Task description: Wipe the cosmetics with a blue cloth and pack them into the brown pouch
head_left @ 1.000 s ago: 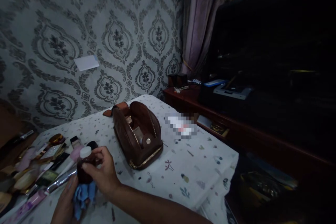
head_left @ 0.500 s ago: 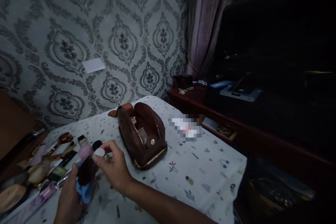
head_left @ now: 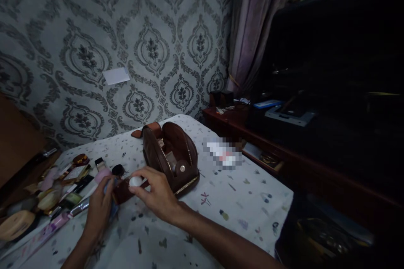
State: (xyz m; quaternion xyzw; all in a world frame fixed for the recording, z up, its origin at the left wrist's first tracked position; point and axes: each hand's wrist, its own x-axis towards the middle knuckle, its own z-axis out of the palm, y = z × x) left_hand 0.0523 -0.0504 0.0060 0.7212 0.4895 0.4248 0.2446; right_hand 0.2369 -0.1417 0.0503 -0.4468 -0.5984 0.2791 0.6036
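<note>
A dark reddish-brown bottle (head_left: 122, 192) with a round white cap (head_left: 135, 181) lies sideways between my hands. My left hand (head_left: 98, 208) is closed around its left end, with a blue cloth (head_left: 114, 209) partly showing beneath the fingers. At the other end, the thumb and fingers of my right hand (head_left: 159, 197) pinch the white cap. Just behind the right hand stands a brown zip bag (head_left: 154, 157), open at the top, with a few small items inside. A round black lid or jar (head_left: 118, 170) sits behind the bottle on the patterned cloth.
Several cosmetics spread over the table's left side, including a beige compact (head_left: 17, 225), a pink tube (head_left: 59, 220) and a black-capped bottle (head_left: 99, 164). A blurred white item (head_left: 223, 152) lies right of the bag. A dark red desk (head_left: 227, 119) adjoins the table.
Both hands have moved right, nearer the bag, with the bottle. The bottle now lies more level, its cap pointing right. The view has shifted slightly.
</note>
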